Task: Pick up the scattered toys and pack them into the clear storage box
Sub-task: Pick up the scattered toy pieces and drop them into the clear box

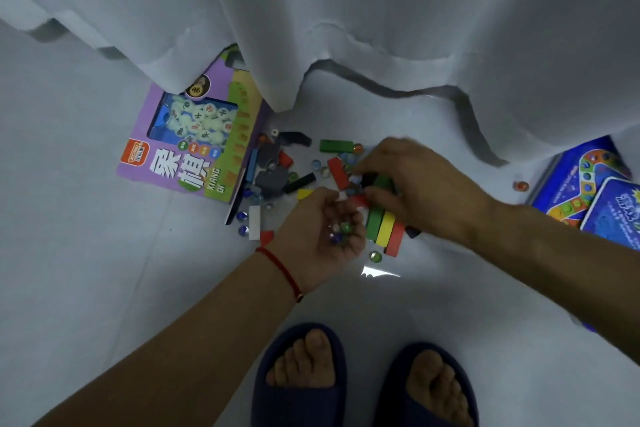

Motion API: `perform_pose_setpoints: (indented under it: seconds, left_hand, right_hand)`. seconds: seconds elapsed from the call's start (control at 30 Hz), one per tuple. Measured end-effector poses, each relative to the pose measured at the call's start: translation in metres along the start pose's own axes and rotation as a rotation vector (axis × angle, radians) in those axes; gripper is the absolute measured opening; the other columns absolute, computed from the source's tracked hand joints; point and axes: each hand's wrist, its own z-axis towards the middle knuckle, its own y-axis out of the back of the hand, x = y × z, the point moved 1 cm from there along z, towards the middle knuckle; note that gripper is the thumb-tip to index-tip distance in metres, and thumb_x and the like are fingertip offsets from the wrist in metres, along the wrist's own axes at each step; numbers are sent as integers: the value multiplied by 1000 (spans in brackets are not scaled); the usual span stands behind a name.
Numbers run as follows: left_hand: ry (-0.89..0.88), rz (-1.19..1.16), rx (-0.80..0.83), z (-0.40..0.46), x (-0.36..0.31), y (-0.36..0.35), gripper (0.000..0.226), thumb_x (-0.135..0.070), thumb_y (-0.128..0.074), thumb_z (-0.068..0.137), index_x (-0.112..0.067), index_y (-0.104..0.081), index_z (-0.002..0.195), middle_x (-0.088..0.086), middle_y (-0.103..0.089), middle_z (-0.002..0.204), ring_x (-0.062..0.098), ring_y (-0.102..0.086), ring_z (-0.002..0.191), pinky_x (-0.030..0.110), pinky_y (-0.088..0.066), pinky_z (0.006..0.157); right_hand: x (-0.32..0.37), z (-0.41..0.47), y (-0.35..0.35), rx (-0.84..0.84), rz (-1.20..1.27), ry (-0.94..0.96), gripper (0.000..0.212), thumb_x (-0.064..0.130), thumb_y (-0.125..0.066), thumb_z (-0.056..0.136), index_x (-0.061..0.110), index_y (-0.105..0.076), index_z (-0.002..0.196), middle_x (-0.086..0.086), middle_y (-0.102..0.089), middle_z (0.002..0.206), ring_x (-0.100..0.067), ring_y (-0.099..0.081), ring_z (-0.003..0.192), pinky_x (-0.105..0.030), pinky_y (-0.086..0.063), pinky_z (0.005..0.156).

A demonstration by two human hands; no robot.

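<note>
Left hand (323,229) cupping marbles (341,232), purple chess box (194,135) holding white pieces (201,120)

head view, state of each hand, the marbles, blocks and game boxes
left hand: palm up, cupped, holding marbles
right hand: palm down, fingers curled among the blocks, blurred
stacked blocks: side by side on the floor, green, yellow, red
loose marble: on the floor near the left hand
purple game box: flat on the floor, top under the curtain
blue game box: on the floor, right

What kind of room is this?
Probably a room in a home: a white curtain hangs to a pale tiled floor, with a boxed chess set and loose toy blocks scattered below it.
</note>
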Motion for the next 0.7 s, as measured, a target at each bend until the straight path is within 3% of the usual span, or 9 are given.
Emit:
perform_pose_setpoints:
  seconds: [0.1, 0.17, 0.33, 0.5, 0.63, 0.7]
  left_hand:
    - [-96, -16, -74, 0, -9, 8, 36, -28, -49, 93, -3, -58, 68, 12, -57, 67, 21, -53, 60, 23, -47, 46]
    - [-133, -7, -78, -2, -12, 13, 37, -29, -49, 93, -2, -60, 70, 13, -59, 69, 23, -54, 63, 23, -48, 49]
    - [-178, 20, -131, -3, -11, 24, 35, -28, -49, 93, -3, -56, 71, 13, -59, 71, 24, -54, 63, 25, -47, 53]
    - [-188, 36, -148, -4, -9, 23, 35, -29, -50, 93, -3, -56, 71, 13, -59, 72, 24, -54, 64, 28, -46, 57]
    - [-211, 30, -130, -6, -8, 13, 38, -29, -50, 93, -2, -59, 69, 14, -60, 70, 24, -55, 64, 28, -47, 57]
    - [-216, 25, -122, -8, -7, 6, 37, -30, -49, 93, -2, -59, 70, 13, -61, 69, 24, -55, 63, 26, -48, 55]
  right_hand:
    - [-37, 16, -22, 120, -316, -42, 80, 76, -45, 82, 32, -37, 148, -8, -37, 150, -30, -36, 132, -48, -41, 103]
    - [-46, 25, -38, 105, -375, -12, 84, 83, -33, 82, 34, -32, 150, -7, -36, 149, -30, -37, 129, -49, -38, 101]
    - [-61, 45, -47, -77, -365, 50, 62, 69, -37, 92, 23, -47, 131, -7, -49, 118, -27, -45, 100, -42, -40, 81]
    - [-66, 61, -42, -84, -263, 30, 43, 51, -46, 92, 12, -50, 111, -15, -52, 96, -31, -47, 85, -41, -44, 69]
    - [-69, 65, -29, -151, -2, -76, 28, 35, -65, 84, 12, -56, 97, -12, -58, 89, -29, -55, 79, -31, -39, 62]
    - [-68, 62, -20, -172, 205, -204, 27, 34, -73, 78, 16, -62, 94, -3, -65, 89, -23, -62, 77, -31, -48, 64]
